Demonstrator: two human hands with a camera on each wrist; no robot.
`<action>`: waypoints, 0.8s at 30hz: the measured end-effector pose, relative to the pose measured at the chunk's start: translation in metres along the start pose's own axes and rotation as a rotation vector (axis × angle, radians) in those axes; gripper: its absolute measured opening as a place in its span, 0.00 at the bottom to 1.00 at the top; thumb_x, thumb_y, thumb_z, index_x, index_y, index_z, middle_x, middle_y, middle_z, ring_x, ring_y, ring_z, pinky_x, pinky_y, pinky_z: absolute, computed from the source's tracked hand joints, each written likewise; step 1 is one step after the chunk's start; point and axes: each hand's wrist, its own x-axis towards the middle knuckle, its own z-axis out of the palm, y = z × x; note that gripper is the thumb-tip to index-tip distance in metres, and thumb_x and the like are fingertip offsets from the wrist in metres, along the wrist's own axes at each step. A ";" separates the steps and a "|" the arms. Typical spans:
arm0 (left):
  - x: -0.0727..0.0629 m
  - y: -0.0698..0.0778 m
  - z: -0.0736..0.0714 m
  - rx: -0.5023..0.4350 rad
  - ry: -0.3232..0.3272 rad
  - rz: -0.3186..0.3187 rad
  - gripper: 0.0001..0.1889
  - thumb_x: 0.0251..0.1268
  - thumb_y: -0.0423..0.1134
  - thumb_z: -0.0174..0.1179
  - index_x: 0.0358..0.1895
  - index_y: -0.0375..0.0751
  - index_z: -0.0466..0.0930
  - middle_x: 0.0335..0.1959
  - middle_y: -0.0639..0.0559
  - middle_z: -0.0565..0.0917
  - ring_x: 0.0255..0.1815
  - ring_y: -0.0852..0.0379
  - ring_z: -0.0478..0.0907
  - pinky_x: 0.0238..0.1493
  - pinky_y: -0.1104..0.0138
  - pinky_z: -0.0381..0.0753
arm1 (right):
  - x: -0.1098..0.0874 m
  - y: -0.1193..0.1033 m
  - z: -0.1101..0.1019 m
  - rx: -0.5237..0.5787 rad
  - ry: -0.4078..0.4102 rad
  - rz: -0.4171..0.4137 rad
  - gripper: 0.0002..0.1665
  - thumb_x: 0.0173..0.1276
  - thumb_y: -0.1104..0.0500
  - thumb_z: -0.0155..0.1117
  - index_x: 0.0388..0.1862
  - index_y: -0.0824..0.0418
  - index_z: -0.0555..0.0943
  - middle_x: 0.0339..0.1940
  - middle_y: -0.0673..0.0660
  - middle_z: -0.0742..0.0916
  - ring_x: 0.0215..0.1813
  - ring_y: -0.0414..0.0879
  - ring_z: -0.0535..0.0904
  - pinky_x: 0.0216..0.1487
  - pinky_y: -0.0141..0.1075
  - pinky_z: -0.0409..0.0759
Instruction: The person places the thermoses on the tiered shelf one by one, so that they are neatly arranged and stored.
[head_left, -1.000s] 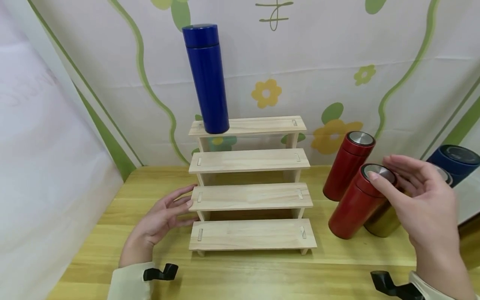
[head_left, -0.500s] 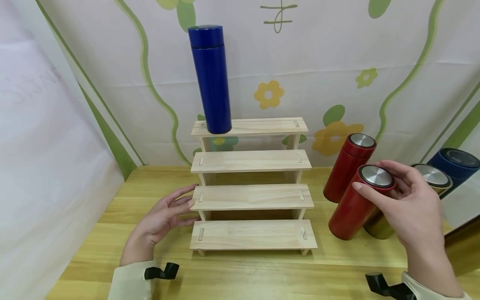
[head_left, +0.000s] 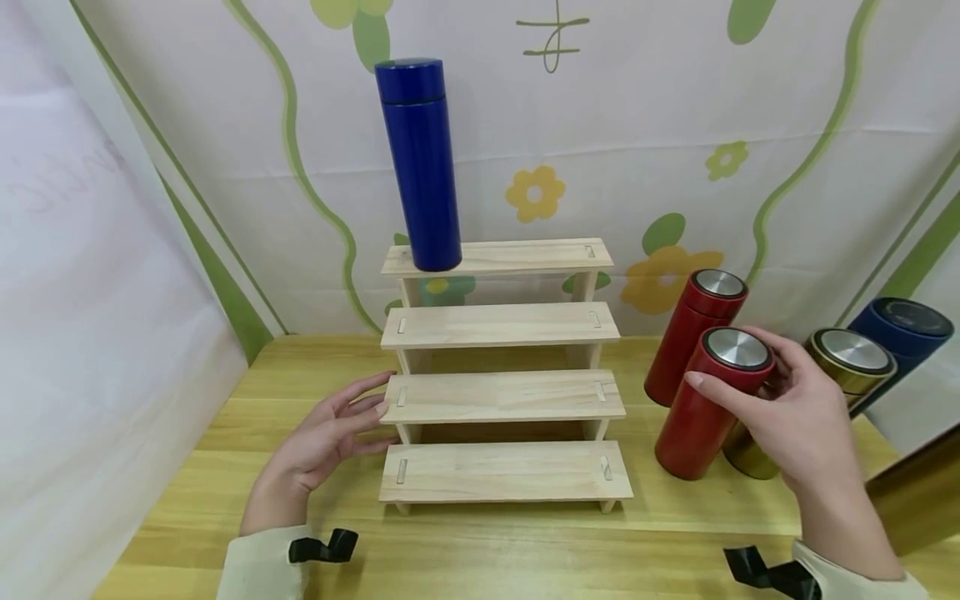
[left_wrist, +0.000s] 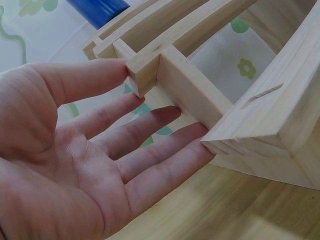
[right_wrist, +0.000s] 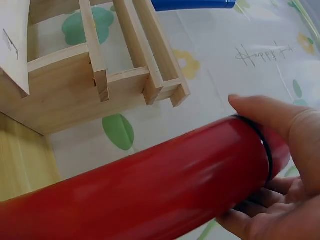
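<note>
My right hand [head_left: 798,417] grips the upper part of the nearer red thermos [head_left: 701,425], thumb on one side and fingers on the other. In the right wrist view this red thermos [right_wrist: 150,185] crosses the frame, its dark ring close to the hand [right_wrist: 280,130]. My left hand [head_left: 322,446] rests its straight fingers against the left end of a stepped wooden rack [head_left: 506,396]. Up close in the left wrist view, the left hand [left_wrist: 85,150] touches the board ends with its fingertips. A blue thermos [head_left: 423,175] stands on the rack's top step, toward the left.
Another red thermos [head_left: 690,342] stands just behind the held one. To the right are a gold thermos [head_left: 855,358], a dark blue thermos [head_left: 903,329] and a partly cropped gold cylinder [head_left: 915,500]. The wooden table [head_left: 480,550] meets a patterned cloth backdrop [head_left: 585,108].
My right hand has moved left and closed round the nearer red thermos, whose top shifts slightly left. More of the gold thermos's lid shows. My left hand stays at the rack.
</note>
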 end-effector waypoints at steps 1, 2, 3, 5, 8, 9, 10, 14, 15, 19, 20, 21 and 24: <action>0.000 0.000 0.000 -0.001 0.001 0.001 0.36 0.83 0.36 0.58 0.87 0.40 0.54 0.81 0.33 0.68 0.66 0.55 0.85 0.67 0.44 0.85 | 0.001 0.000 0.001 -0.023 -0.019 0.006 0.54 0.64 0.40 0.83 0.83 0.50 0.68 0.66 0.50 0.82 0.52 0.34 0.76 0.41 0.21 0.80; 0.000 0.001 0.000 -0.004 0.003 0.003 0.36 0.83 0.36 0.58 0.87 0.40 0.54 0.82 0.33 0.68 0.66 0.54 0.85 0.67 0.44 0.85 | 0.002 0.000 0.001 -0.047 -0.031 0.010 0.54 0.64 0.39 0.82 0.83 0.52 0.68 0.68 0.55 0.82 0.53 0.35 0.76 0.41 0.22 0.79; -0.001 0.001 0.000 -0.005 0.002 0.007 0.36 0.83 0.36 0.58 0.87 0.40 0.54 0.82 0.32 0.67 0.66 0.54 0.85 0.67 0.44 0.84 | 0.002 0.000 0.001 -0.066 -0.039 0.015 0.55 0.64 0.37 0.82 0.83 0.54 0.68 0.70 0.59 0.82 0.53 0.36 0.76 0.40 0.24 0.79; -0.001 0.001 -0.001 -0.007 -0.003 0.014 0.36 0.83 0.37 0.58 0.87 0.40 0.54 0.82 0.30 0.66 0.67 0.52 0.84 0.68 0.43 0.84 | 0.002 -0.002 0.001 -0.087 -0.037 0.030 0.55 0.64 0.35 0.81 0.82 0.55 0.69 0.71 0.62 0.82 0.54 0.37 0.75 0.40 0.25 0.78; -0.001 0.001 0.000 -0.013 -0.011 0.021 0.36 0.83 0.37 0.58 0.87 0.40 0.55 0.82 0.29 0.65 0.68 0.49 0.83 0.69 0.40 0.82 | 0.000 -0.006 -0.001 -0.080 0.013 0.055 0.54 0.62 0.35 0.83 0.81 0.53 0.72 0.61 0.51 0.86 0.50 0.34 0.76 0.38 0.23 0.78; -0.001 0.001 0.000 -0.014 -0.014 0.019 0.36 0.83 0.37 0.58 0.87 0.40 0.55 0.82 0.29 0.66 0.68 0.48 0.83 0.70 0.39 0.81 | -0.001 -0.008 -0.002 -0.066 0.030 0.062 0.54 0.61 0.36 0.83 0.81 0.53 0.72 0.57 0.45 0.86 0.48 0.33 0.76 0.38 0.22 0.78; -0.001 0.000 0.000 -0.015 -0.015 0.016 0.36 0.83 0.37 0.58 0.87 0.40 0.55 0.82 0.29 0.66 0.68 0.47 0.83 0.70 0.39 0.81 | -0.002 -0.010 -0.004 -0.053 0.047 0.063 0.53 0.61 0.37 0.84 0.80 0.53 0.73 0.53 0.40 0.86 0.47 0.31 0.77 0.38 0.21 0.78; 0.000 -0.001 0.002 -0.019 -0.002 0.005 0.36 0.82 0.36 0.59 0.87 0.41 0.56 0.81 0.31 0.68 0.68 0.44 0.83 0.71 0.37 0.79 | -0.006 -0.025 -0.010 -0.001 0.093 0.026 0.50 0.60 0.41 0.86 0.78 0.53 0.76 0.44 0.27 0.82 0.46 0.28 0.79 0.39 0.17 0.78; 0.000 -0.001 0.002 -0.019 0.001 0.004 0.36 0.82 0.36 0.59 0.87 0.41 0.56 0.81 0.31 0.68 0.68 0.43 0.83 0.71 0.37 0.79 | -0.006 -0.029 -0.011 0.006 0.097 0.009 0.49 0.60 0.41 0.86 0.76 0.53 0.77 0.43 0.26 0.83 0.46 0.28 0.80 0.39 0.17 0.78; -0.001 0.000 0.001 -0.023 0.009 0.005 0.36 0.82 0.37 0.59 0.87 0.42 0.56 0.81 0.31 0.68 0.68 0.44 0.83 0.71 0.37 0.79 | -0.005 -0.045 -0.015 0.001 0.094 -0.044 0.44 0.60 0.42 0.86 0.72 0.52 0.79 0.42 0.26 0.85 0.44 0.27 0.81 0.38 0.18 0.79; -0.001 0.000 0.001 -0.021 0.006 0.007 0.36 0.83 0.37 0.59 0.87 0.41 0.56 0.82 0.31 0.67 0.68 0.45 0.83 0.71 0.38 0.79 | -0.005 -0.048 -0.016 0.004 0.096 -0.058 0.43 0.60 0.42 0.86 0.71 0.52 0.79 0.42 0.27 0.85 0.44 0.28 0.82 0.38 0.19 0.80; -0.001 0.000 0.001 -0.020 0.004 0.009 0.36 0.83 0.37 0.59 0.87 0.41 0.55 0.82 0.30 0.67 0.68 0.46 0.83 0.71 0.38 0.79 | -0.005 -0.052 -0.017 0.007 0.098 -0.069 0.42 0.60 0.43 0.87 0.70 0.51 0.80 0.42 0.27 0.85 0.44 0.28 0.82 0.38 0.19 0.80; -0.002 0.000 0.001 -0.021 0.004 0.013 0.36 0.83 0.37 0.59 0.87 0.41 0.55 0.82 0.30 0.66 0.68 0.49 0.83 0.71 0.38 0.79 | -0.005 -0.063 -0.019 0.005 0.122 -0.098 0.41 0.59 0.43 0.87 0.69 0.50 0.81 0.42 0.26 0.85 0.44 0.27 0.82 0.37 0.19 0.80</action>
